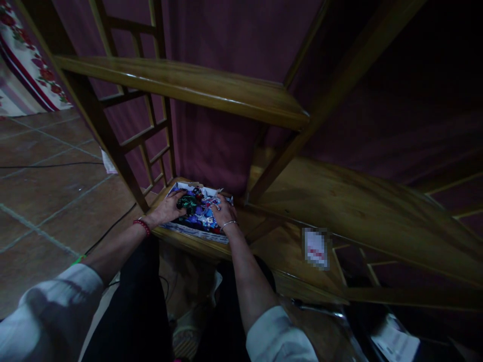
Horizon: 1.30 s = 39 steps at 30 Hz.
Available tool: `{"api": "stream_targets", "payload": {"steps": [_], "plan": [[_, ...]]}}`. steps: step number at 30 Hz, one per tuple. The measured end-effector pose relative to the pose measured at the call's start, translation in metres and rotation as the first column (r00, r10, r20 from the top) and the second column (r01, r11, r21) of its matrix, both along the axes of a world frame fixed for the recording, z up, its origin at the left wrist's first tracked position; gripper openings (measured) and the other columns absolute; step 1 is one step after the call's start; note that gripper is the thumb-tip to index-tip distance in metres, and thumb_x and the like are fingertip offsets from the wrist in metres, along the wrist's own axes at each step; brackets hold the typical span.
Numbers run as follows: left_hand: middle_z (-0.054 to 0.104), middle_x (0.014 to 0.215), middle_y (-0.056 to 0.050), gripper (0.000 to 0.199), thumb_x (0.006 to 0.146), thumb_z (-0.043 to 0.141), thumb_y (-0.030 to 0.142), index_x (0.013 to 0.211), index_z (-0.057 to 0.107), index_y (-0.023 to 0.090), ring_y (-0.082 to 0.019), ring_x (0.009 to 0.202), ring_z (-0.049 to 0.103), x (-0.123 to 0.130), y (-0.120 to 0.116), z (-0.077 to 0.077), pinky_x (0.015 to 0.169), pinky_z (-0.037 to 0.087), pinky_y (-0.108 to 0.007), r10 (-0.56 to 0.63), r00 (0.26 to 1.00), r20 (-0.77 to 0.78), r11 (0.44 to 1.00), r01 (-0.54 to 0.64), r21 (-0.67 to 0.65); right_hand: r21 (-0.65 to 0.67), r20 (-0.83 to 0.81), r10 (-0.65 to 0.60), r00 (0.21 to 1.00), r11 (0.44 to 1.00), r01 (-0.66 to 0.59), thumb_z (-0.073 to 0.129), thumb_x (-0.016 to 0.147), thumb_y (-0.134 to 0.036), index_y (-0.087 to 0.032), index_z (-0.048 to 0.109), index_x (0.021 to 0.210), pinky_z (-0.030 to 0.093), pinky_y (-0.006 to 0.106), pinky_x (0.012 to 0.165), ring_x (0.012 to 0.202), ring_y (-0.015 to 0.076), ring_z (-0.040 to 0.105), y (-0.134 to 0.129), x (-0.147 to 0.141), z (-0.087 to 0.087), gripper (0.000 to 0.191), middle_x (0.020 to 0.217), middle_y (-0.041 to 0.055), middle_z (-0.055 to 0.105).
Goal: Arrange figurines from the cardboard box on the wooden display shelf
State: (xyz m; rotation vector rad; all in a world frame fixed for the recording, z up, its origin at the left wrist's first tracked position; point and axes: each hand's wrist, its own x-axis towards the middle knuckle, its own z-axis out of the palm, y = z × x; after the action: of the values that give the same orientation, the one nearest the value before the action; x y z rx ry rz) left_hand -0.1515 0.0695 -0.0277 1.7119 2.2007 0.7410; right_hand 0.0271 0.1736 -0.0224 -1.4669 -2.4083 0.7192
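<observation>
A shallow white box [196, 233] full of several small colourful pieces, blue, purple, red and white, lies on the low wooden shelf [264, 241]. My left hand [168, 208] rests on the box's left side, fingers on a dark green piece [186, 202]. At the right of the box my right hand [223, 211] lies with its fingers down among the pieces. Whether either hand actually grips a piece is hard to tell in the dim light. Both sleeves are white; the left wrist wears a red bead bracelet, the right a thin bangle.
The wooden shelf unit has an upper board [181, 85] overhanging the box and lattice sides [151, 136]. A purple curtain [222, 100] hangs behind. Brown floor tiles [49, 191] with a black cable [109, 229] lie to the left. A white label [316, 248] sits on the lower shelf.
</observation>
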Motion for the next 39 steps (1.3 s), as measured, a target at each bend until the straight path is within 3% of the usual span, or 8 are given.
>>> {"api": "stream_targets", "payload": {"steps": [5,10,14,17,22,29,33,39], "plan": [[0.042,0.131,-0.01,0.062,0.063,0.054,0.029,0.123,0.045,0.016,-0.024,0.119,0.041,-0.013,0.0,0.006,0.1,0.033,-0.033,0.051,0.998,-0.026,0.998,-0.053,-0.045,0.03,-0.008,-0.013,1.0,0.999,0.013,0.041,0.083,-0.025,-0.027,0.037,0.128,0.04,0.025,0.083,0.098,0.0171,0.055,0.002,0.001,0.0,0.046,0.113,0.0013,0.059],[0.049,0.126,-0.008,0.056,0.064,0.053,0.031,0.118,0.051,0.017,-0.022,0.114,0.047,-0.02,0.004,0.012,0.097,0.036,-0.03,0.105,0.994,0.008,0.994,-0.105,-0.019,0.043,0.033,-0.03,0.999,0.999,0.028,0.038,0.084,-0.023,-0.033,0.035,0.129,0.041,0.024,0.077,0.088,0.0169,0.059,0.006,0.004,-0.004,0.046,0.102,-0.0013,0.063],[0.063,0.102,-0.006,0.057,0.069,0.049,0.034,0.123,0.047,0.016,-0.019,0.083,0.061,-0.02,0.005,0.018,0.074,0.049,-0.028,0.234,0.956,0.175,0.972,-0.225,-0.071,0.051,0.089,-0.041,0.995,0.998,0.036,0.038,0.085,-0.024,-0.031,0.032,0.131,0.041,0.026,0.077,0.089,0.0179,0.059,0.009,0.006,-0.006,0.048,0.1,0.0007,0.064],[0.067,0.082,-0.002,0.057,0.069,0.05,0.033,0.123,0.047,0.017,-0.016,0.067,0.062,-0.018,0.007,0.02,0.063,0.05,-0.025,0.272,0.932,0.242,0.962,-0.261,-0.077,0.04,0.105,-0.013,0.994,0.999,0.009,0.042,0.083,-0.024,-0.029,0.03,0.133,0.042,0.026,0.077,0.09,0.019,0.058,0.009,0.008,-0.009,0.052,0.1,0.0025,0.064],[0.066,0.094,-0.001,0.051,0.068,0.053,0.034,0.117,0.052,0.018,-0.017,0.081,0.062,-0.005,0.017,0.017,0.074,0.049,-0.025,0.141,0.959,0.245,0.987,-0.157,0.044,0.007,0.051,0.036,0.998,0.999,-0.037,0.044,0.081,-0.022,-0.03,0.031,0.132,0.042,0.028,0.079,0.092,0.0206,0.058,0.008,0.009,-0.014,0.054,0.099,0.0029,0.064],[0.055,0.117,-0.005,0.049,0.067,0.056,0.028,0.115,0.053,0.019,-0.019,0.108,0.05,0.025,0.038,0.008,0.096,0.038,-0.029,-0.027,0.993,0.119,0.987,0.008,0.159,-0.087,-0.058,-0.018,0.998,0.996,0.013,0.041,0.078,-0.015,-0.03,0.054,0.11,0.043,0.022,0.074,0.082,0.0136,0.058,0.011,0.006,-0.016,0.037,0.087,-0.0037,0.064],[0.05,0.123,-0.008,0.05,0.067,0.057,0.028,0.115,0.052,0.015,-0.02,0.114,0.046,0.039,0.045,0.004,0.1,0.034,-0.032,0.007,0.998,0.059,0.987,-0.016,0.159,-0.172,-0.096,-0.012,0.995,0.985,-0.005,0.034,0.085,-0.022,-0.027,0.062,0.093,0.043,0.021,0.069,0.075,0.0112,0.058,0.013,0.004,-0.018,0.03,0.089,-0.0042,0.064],[0.046,0.125,-0.011,0.048,0.07,0.056,0.03,0.115,0.051,0.015,-0.023,0.117,0.042,0.058,0.048,-0.002,0.099,0.036,-0.036,0.061,0.998,-0.024,0.962,-0.052,0.268,-0.225,-0.076,-0.024,0.997,0.974,0.006,0.031,0.086,-0.047,-0.024,0.062,0.096,0.044,0.025,0.068,0.075,0.016,0.061,0.016,0.003,-0.015,0.039,0.082,0.0016,0.066]]}}
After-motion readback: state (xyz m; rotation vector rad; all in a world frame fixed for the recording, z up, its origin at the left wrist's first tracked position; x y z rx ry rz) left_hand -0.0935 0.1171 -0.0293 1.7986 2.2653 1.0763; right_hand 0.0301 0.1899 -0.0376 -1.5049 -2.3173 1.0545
